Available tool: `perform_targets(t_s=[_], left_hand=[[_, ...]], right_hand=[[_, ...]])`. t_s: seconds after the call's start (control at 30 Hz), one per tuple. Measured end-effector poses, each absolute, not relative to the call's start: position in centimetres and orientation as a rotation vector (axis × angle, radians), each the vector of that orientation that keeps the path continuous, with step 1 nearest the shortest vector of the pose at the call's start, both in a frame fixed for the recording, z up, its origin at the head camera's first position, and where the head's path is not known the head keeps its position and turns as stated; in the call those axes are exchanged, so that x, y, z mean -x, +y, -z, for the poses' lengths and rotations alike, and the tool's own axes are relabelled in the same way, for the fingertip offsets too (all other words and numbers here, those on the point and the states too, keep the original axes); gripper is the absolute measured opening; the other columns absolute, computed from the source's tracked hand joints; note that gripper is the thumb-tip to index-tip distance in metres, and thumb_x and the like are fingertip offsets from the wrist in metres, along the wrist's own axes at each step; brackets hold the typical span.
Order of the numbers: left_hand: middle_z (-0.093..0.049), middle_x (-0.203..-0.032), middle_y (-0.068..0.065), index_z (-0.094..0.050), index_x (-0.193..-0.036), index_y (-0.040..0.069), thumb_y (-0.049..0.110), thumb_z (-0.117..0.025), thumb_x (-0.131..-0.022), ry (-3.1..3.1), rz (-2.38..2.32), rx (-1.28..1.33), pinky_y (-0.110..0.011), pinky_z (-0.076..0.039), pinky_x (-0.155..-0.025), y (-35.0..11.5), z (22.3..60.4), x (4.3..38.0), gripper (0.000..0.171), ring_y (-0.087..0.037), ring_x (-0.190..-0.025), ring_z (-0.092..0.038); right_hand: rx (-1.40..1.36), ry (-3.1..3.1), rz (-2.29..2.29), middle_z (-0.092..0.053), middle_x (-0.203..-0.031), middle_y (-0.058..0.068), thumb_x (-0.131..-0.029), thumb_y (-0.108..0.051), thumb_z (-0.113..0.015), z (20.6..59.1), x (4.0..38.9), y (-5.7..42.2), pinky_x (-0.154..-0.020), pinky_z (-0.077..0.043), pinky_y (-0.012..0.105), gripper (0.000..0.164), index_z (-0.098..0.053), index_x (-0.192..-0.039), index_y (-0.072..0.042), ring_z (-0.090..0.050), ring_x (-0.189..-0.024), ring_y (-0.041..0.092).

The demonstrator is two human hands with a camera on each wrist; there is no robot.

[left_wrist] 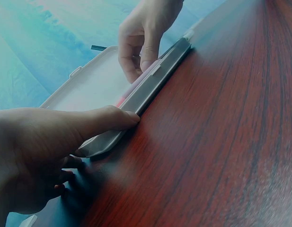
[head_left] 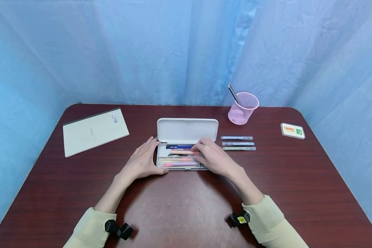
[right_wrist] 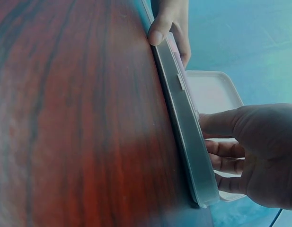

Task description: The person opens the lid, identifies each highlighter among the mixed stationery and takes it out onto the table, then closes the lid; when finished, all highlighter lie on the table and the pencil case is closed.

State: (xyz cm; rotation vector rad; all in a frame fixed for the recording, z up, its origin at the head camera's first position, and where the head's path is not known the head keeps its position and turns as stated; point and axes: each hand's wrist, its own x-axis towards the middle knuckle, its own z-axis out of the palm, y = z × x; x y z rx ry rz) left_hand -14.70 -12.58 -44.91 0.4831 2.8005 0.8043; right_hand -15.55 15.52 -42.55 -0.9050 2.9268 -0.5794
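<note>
A white pencil case (head_left: 158, 154) lies at the middle of the table, its lid (head_left: 187, 130) raised at the back. My left hand (head_left: 143, 159) holds the case's left end, thumb on the front edge and fingers round the far side. Inside are blue pens (head_left: 179, 146), a peach pen (head_left: 181, 152) and a clear inner box (head_left: 162, 159) holding pink and purple pens (head_left: 179, 164). My right hand (head_left: 215, 157) reaches into the right half, index finger and thumb either side of the peach pen's red end. The right wrist view shows this hand (right_wrist: 264, 151) with its fingertips hidden behind the case wall.
Three pens (head_left: 238, 143) lie in a row right of the case. Behind them stands a pink mesh pen cup (head_left: 240, 115) with a dark pencil (head_left: 234, 93) in it. A small flat box (head_left: 292, 131) lies far right, a notebook (head_left: 96, 132) at left.
</note>
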Motion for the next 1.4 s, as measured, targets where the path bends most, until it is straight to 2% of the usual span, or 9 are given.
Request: perform_targets(t_s=[0.37, 0.8, 1.1, 1.4], left_hand=[[-0.033, -0.168, -0.014, -0.044, -0.149, 0.007, 0.052, -0.086, -0.07, 2.802, -0.799, -0.486, -0.057, -0.026, -0.128, -12.62, 45.0, 14.74, 0.1, -0.033, -0.161, -0.022], [-0.032, -0.168, -0.014, -0.043, -0.149, 0.006, 0.052, -0.085, -0.07, 2.81, -0.791, -0.488, -0.056, -0.026, -0.128, -12.62, 44.98, 14.79, 0.101, -0.033, -0.16, -0.023], [-0.032, -0.168, -0.013, -0.043, -0.15, 0.007, 0.052, -0.085, -0.071, 2.801, -0.795, -0.481, -0.057, -0.026, -0.128, -12.55, 44.78, 14.84, 0.1, -0.032, -0.161, -0.021], [-0.033, -0.168, -0.013, -0.044, -0.149, 0.006, 0.052, -0.085, -0.071, 2.805, -0.792, -0.482, -0.059, -0.027, -0.127, -12.61, 44.94, 14.78, 0.1, -0.033, -0.161, -0.022]], right_hand=[[0.939, 2.949, 0.604, -0.065, -0.098, 0.001, -0.095, -0.014, -0.071, 42.7, 15.64, 15.37, -0.084, -0.053, 0.037, 0.011, -0.075, -0.105, -0.011, -0.059, -0.095, 0.018], [0.925, 2.897, 0.652, -0.069, -0.103, 0.002, -0.097, -0.014, -0.07, 42.56, 15.75, 15.54, -0.086, -0.056, 0.039, 0.016, -0.076, -0.112, -0.012, -0.065, -0.098, 0.019], [0.911, 2.901, 0.678, -0.067, -0.097, 0.0, -0.095, -0.013, -0.071, 42.61, 15.96, 15.57, -0.081, -0.052, 0.036, 0.018, -0.076, -0.112, -0.015, -0.06, -0.09, 0.017], [0.885, 2.874, 0.718, -0.069, -0.098, -0.001, -0.096, -0.013, -0.071, 42.58, 15.86, 15.51, -0.084, -0.054, 0.038, 0.018, -0.076, -0.113, -0.015, -0.064, -0.094, 0.017]])
